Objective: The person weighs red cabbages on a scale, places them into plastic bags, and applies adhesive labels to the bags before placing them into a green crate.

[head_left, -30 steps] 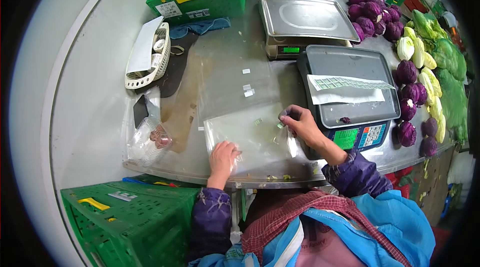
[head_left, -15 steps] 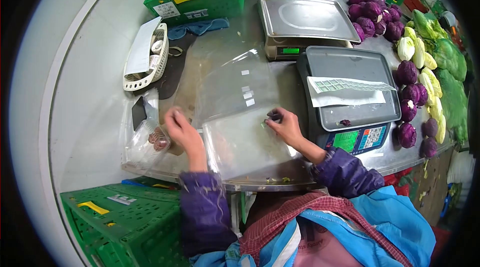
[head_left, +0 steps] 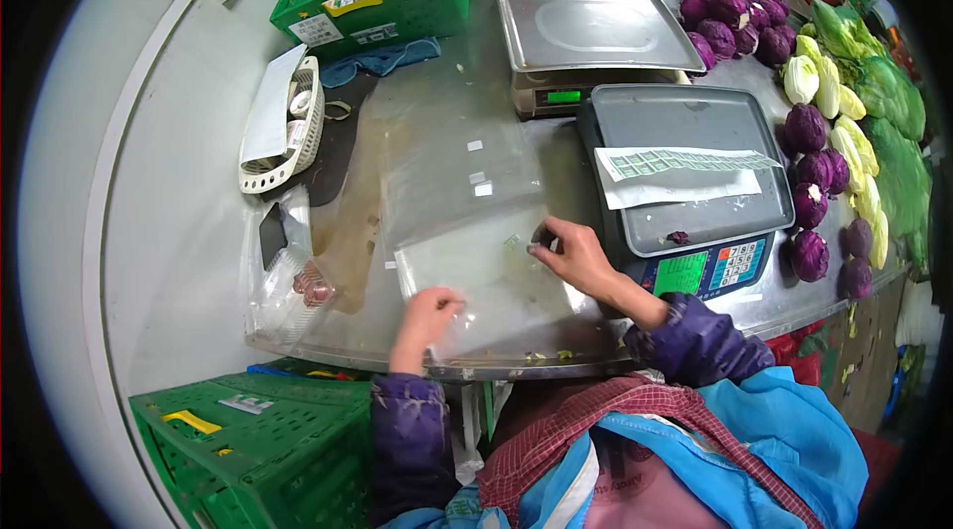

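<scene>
The left hand (head_left: 425, 314) pinches the near edge of a clear plastic bag (head_left: 486, 276) lying flat on the steel table (head_left: 417, 132); the right hand (head_left: 571, 253) pins its far corner with curled fingers, just beside the scale (head_left: 685, 172) (labels on top), purple cabbages (head_left: 730, 13) beyond

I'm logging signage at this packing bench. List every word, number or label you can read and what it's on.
None can be read as text.
Front scale green display and keypad: too small to read.
Rear scale green display: blurred.
Label strip on the front scale: green print, unreadable.
White and yellow tags on the far green crate: blurred.
Tag on the near green crate: blurred.
Small white stickers on the clear plastic bags: no legible print.
</scene>
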Demonstrator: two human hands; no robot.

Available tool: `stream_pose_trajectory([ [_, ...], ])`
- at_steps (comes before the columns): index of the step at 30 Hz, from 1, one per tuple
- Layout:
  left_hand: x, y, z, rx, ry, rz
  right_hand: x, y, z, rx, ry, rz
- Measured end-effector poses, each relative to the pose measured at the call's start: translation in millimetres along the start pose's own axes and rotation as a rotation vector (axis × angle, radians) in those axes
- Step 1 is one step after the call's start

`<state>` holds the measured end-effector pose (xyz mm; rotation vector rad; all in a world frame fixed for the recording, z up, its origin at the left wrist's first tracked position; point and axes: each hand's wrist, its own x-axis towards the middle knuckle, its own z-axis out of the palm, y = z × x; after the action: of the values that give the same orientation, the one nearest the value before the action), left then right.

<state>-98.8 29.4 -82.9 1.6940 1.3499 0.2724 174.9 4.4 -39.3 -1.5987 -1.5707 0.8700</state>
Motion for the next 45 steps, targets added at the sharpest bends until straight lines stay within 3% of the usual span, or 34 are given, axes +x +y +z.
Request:
stream_pose_trajectory([
  [1,7.0,4.6,-10.5,0.001,-0.006,0.006,-10.2,-11.2,-13.4,-0.002,0.007,0.004],
  [3,27.4,19.6,-39.2,-0.091,-0.176,-0.176,-31.9,-30.4,-39.7,0.112,-0.097,0.083],
  [5,55.7,23.0,-66.1,-0.140,-0.074,-0.137,-49.1,-40.7,-64.1,0.211,-0.104,0.160],
  [7,94.3,18.6,-97.7,0.057,0.222,-0.031,-61.0,-43.6,-93.1,0.292,-0.074,0.243],
  [8,100.0,47.4,-109.6,0.335,0.466,0.014,-67.7,-43.6,-109.2,0.320,-0.050,0.245],
  [9,130.3,18.8,-124.0,0.336,0.697,0.067,-74.6,-41.3,-124.0,0.350,-0.026,0.245],
  [11,123.6,85.2,-133.0,0.367,0.921,0.078,-84.0,-37.3,-161.2,0.265,0.110,0.193],
  [13,131.6,123.5,-122.8,0.179,0.814,0.209,-88.5,-9.1,-197.3,0.070,0.408,0.128],
  [14,122.8,155.6,-99.8,0.040,0.665,0.265,-87.6,0.2,-218.2,-0.001,0.543,0.203],
  [15,110.3,187.7,-65.1,-0.093,0.515,0.315,-83.7,8.0,-237.1,0.126,0.639,0.294],
  [17,92.9,221.0,-10.6,-0.367,-0.012,0.160,-80.7,31.4,-268.0,0.128,0.652,0.440],
  [19,85.9,242.0,28.6,-0.417,-0.155,0.054,-73.4,47.3,-280.6,0.217,0.593,0.508],
  [20,88.5,247.0,40.5,-0.410,-0.152,0.060,-67.1,54.2,-284.7,0.223,0.598,0.502],
  [22,96.5,250.4,58.6,-0.500,-0.119,0.028,-56.9,67.8,-286.4,0.543,0.470,0.533],
  [25,102.4,248.2,71.9,-0.394,-0.061,0.082,-52.2,83.8,-278.8,0.578,0.450,0.506],
  [30,74.5,249.8,62.4,-0.696,0.032,0.261,-72.4,59.9,-263.5,0.612,0.543,0.292],
  [34,58.0,240.5,52.9,-0.767,0.000,0.278,-82.1,21.0,-260.1,0.615,0.397,0.330],
  [37,56.3,237.0,38.3,-0.876,-0.014,0.224,-77.2,22.2,-261.9,0.544,0.363,0.229],
  [39,58.5,242.6,20.5,-1.048,-0.159,-0.043,-69.6,14.1,-268.9,0.682,0.373,0.386],
  [41,65.4,243.9,9.3,-1.073,-0.202,-0.051,-58.2,10.8,-275.5,0.842,0.374,0.449],
  [43,81.0,242.3,-1.8,-1.216,-0.330,-0.280,-40.5,18.8,-288.4,0.940,0.310,0.446],
  [45,88.7,245.9,1.3,-1.199,-0.275,-0.347,-32.0,16.7,-289.3,0.999,0.358,0.507],
])
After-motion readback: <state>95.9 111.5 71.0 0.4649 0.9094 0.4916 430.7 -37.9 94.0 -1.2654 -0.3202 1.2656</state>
